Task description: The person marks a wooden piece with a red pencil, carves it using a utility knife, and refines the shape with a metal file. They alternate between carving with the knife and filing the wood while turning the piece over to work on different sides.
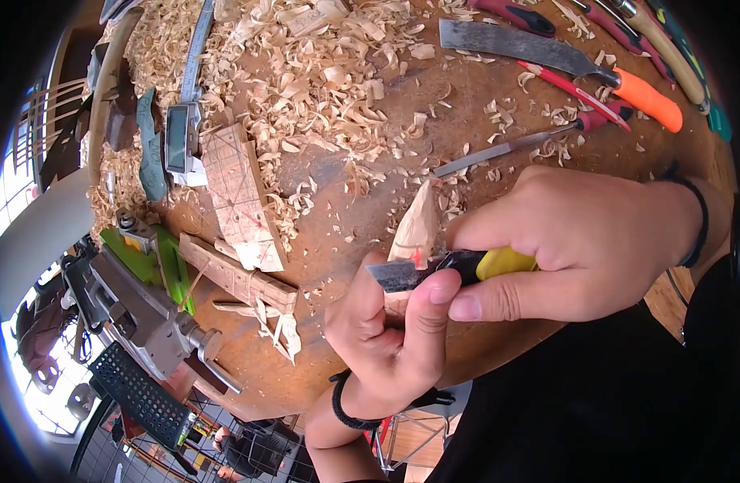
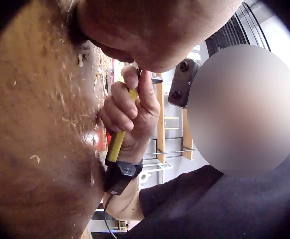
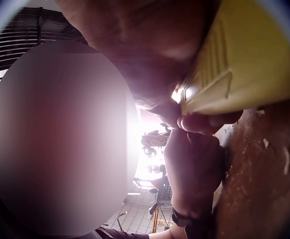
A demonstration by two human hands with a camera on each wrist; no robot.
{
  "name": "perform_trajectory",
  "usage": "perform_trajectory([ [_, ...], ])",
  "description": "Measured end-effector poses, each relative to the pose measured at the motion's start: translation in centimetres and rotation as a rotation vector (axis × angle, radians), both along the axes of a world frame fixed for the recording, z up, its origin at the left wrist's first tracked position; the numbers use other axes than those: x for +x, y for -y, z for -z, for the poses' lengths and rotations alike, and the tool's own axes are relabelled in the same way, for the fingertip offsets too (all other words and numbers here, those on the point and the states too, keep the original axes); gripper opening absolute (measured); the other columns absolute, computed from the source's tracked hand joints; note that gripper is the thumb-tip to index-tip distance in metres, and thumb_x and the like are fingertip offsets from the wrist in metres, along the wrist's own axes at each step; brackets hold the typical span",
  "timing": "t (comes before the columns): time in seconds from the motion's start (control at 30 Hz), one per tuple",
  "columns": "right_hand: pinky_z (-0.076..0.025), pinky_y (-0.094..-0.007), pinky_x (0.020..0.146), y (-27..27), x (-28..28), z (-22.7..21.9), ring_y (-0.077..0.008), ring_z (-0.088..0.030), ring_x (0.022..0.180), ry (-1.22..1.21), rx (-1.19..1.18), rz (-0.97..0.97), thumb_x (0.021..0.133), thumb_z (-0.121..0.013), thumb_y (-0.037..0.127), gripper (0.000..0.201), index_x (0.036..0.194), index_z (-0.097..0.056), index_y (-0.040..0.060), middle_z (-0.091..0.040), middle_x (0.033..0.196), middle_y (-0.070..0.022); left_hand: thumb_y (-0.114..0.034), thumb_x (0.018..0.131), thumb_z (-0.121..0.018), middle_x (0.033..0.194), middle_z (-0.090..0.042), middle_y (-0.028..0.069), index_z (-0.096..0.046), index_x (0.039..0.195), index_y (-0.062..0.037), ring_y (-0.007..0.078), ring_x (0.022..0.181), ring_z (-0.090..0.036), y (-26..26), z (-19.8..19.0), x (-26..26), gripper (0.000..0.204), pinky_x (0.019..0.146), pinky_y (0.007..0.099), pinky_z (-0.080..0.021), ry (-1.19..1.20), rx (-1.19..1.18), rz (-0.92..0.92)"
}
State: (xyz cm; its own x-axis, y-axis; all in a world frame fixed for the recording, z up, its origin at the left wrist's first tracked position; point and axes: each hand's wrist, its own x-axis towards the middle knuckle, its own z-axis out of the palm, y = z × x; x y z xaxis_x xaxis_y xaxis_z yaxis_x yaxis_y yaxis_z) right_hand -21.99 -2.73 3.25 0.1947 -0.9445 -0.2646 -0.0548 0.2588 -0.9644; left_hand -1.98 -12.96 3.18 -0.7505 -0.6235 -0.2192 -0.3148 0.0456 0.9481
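My right hand (image 1: 583,245) grips a yellow-handled utility knife (image 1: 498,262), whose handle also shows large in the right wrist view. Its dark, wide blade (image 1: 394,276) points left and lies across a pale carved piece of wood (image 1: 416,221). That wood tapers to a point at the far end and bears red marks near the blade. My left hand (image 1: 390,330) holds the lower end of the wood, partly hidden behind fingers and blade. The left thumb is up against the knife near the blade's base, close to the right thumb. In the left wrist view, the right hand (image 2: 130,107) wraps the yellow handle.
Wood shavings (image 1: 321,88) cover much of the workbench (image 1: 346,217). An orange-handled blade tool (image 1: 647,101), a red pen (image 1: 575,92) and a file (image 1: 507,149) lie at the far right. Left are a digital caliper (image 1: 179,137), a marked wood block (image 1: 237,193) and a metal vise (image 1: 144,314).
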Motion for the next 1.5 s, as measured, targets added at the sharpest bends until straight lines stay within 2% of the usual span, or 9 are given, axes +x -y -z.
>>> perform_trajectory([
  [0.23, -0.04, -0.0351, 0.045, -0.2, -0.1, -0.5, -0.027, -0.057, 0.046, -0.037, -0.028, 0.024, 0.099, -0.068, 0.028, 0.031, 0.086, -0.057, 0.0022, -0.058, 0.057, -0.0115, -0.017, 0.095, -0.075, 0.074, -0.068, 0.0017, -0.068, 0.097, 0.0019, 0.004, 0.068, -0.059, -0.2, 0.7, 0.3, 0.02, 0.059, 0.0211, -0.047, -0.074, -0.016, -0.019],
  [0.4, -0.044, -0.036, 0.048, 0.1, -0.3, -0.6, -0.0288, -0.062, 0.051, 0.102, 0.178, -0.099, 0.1, -0.066, 0.028, 0.027, 0.098, -0.063, 0.0019, -0.062, 0.061, -0.013, -0.017, 0.097, -0.071, 0.069, -0.064, 0.0035, -0.066, 0.099, 0.0015, 0.0073, 0.062, -0.057, -0.3, 1.3, 0.3, 0.019, 0.057, 0.023, -0.046, -0.091, -0.089, 0.02],
  [0.5, -0.045, -0.0365, 0.049, 0.1, -0.3, -0.6, -0.0298, -0.064, 0.053, 0.092, 0.147, -0.102, 0.1, -0.065, 0.028, 0.026, 0.106, -0.065, 0.0025, -0.063, 0.063, -0.0138, -0.017, 0.096, -0.071, 0.068, -0.062, 0.0039, -0.065, 0.097, 0.0009, 0.0078, 0.059, -0.055, -0.2, 1.1, 0.4, 0.019, 0.055, 0.0236, -0.045, -0.072, -0.134, 0.068],
  [0.73, -0.044, -0.0368, 0.047, -0.2, 0.0, -0.5, -0.0302, -0.063, 0.053, 0.045, 0.106, -0.06, 0.1, -0.066, 0.027, 0.026, 0.105, -0.065, 0.002, -0.063, 0.063, -0.0143, -0.018, 0.095, -0.075, 0.068, -0.063, 0.0033, -0.067, 0.09, 0.0005, 0.0069, 0.06, -0.055, -0.1, 0.4, 0.1, 0.02, 0.055, 0.0232, -0.044, -0.027, -0.106, 0.041],
  [0.8, -0.043, -0.0359, 0.046, -0.4, 0.5, -0.1, -0.0287, -0.062, 0.051, 0.033, 0.024, 0.016, 0.099, -0.068, 0.027, 0.026, 0.104, -0.065, 0.0011, -0.062, 0.062, -0.0136, -0.018, 0.095, -0.075, 0.069, -0.064, 0.0038, -0.068, 0.092, 0.0007, 0.007, 0.061, -0.056, 0.0, 0.5, 0.2, 0.02, 0.055, 0.0232, -0.044, -0.036, -0.105, 0.046],
  [1.2, -0.042, -0.0343, 0.043, -1.0, 1.1, -0.3, -0.0262, -0.06, 0.047, 0.055, 0.042, 0.114, 0.098, -0.07, 0.027, 0.027, 0.101, -0.064, 0.0001, -0.059, 0.058, -0.0113, -0.017, 0.093, -0.077, 0.072, -0.071, 0.0056, -0.071, 0.094, 0.0017, 0.0059, 0.065, -0.062, 0.3, 0.0, 0.3, 0.02, 0.058, 0.0221, -0.047, -0.02, -0.038, 0.042],
  [1.37, -0.042, -0.0339, 0.043, -0.8, 0.7, -1.0, -0.0262, -0.06, 0.046, 0.019, 0.07, 0.1, 0.099, -0.069, 0.028, 0.029, 0.099, -0.063, -0.0003, -0.058, 0.057, -0.0109, -0.018, 0.093, -0.077, 0.074, -0.071, 0.0059, -0.07, 0.096, 0.0019, 0.0048, 0.066, -0.062, 0.2, 0.8, 0.3, 0.021, 0.058, 0.0216, -0.047, -0.053, -0.068, 0.047],
  [1.43, -0.041, -0.0342, 0.043, -0.6, 0.4, -1.1, -0.0262, -0.059, 0.046, -0.018, 0.042, 0.089, 0.099, -0.069, 0.028, 0.029, 0.097, -0.062, -0.0004, -0.058, 0.057, -0.011, -0.017, 0.094, -0.075, 0.072, -0.07, 0.0053, -0.069, 0.099, 0.0016, 0.0049, 0.065, -0.061, -0.3, 1.1, -0.2, 0.02, 0.058, 0.0222, -0.047, -0.137, -0.011, -0.027],
  [1.5, -0.04, -0.0354, 0.043, -0.4, 0.2, -1.2, -0.0268, -0.059, 0.046, 0.033, 0.127, 0.002, 0.099, -0.069, 0.028, 0.031, 0.092, -0.061, -0.0002, -0.058, 0.057, -0.012, -0.017, 0.095, -0.074, 0.071, -0.069, 0.0051, -0.069, 0.099, 0.0014, 0.0052, 0.064, -0.06, -0.5, 1.2, -0.4, 0.02, 0.058, 0.0226, -0.048, -0.139, -0.044, -0.015],
])
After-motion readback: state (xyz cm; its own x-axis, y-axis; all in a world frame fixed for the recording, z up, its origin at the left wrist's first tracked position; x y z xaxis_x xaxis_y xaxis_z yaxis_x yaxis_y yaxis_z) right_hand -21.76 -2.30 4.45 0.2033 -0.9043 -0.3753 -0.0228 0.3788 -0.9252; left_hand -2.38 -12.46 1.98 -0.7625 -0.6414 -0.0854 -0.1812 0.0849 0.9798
